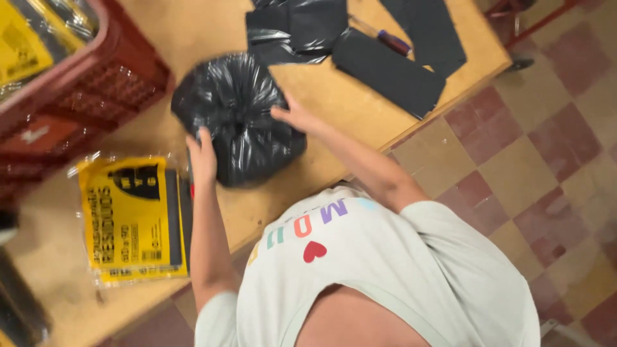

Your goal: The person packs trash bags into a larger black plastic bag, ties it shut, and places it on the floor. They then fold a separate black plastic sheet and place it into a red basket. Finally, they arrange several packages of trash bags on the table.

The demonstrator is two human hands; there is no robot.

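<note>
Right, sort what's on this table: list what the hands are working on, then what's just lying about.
In hand:
- black plastic bag bundle, blurred by motion
- left hand against its near-left side
- right hand pressing its right side

Lying about:
- yellow packet of bags, flat on the wooden table
- red plastic crate
- flat black folded bags
- screwdriver
</note>
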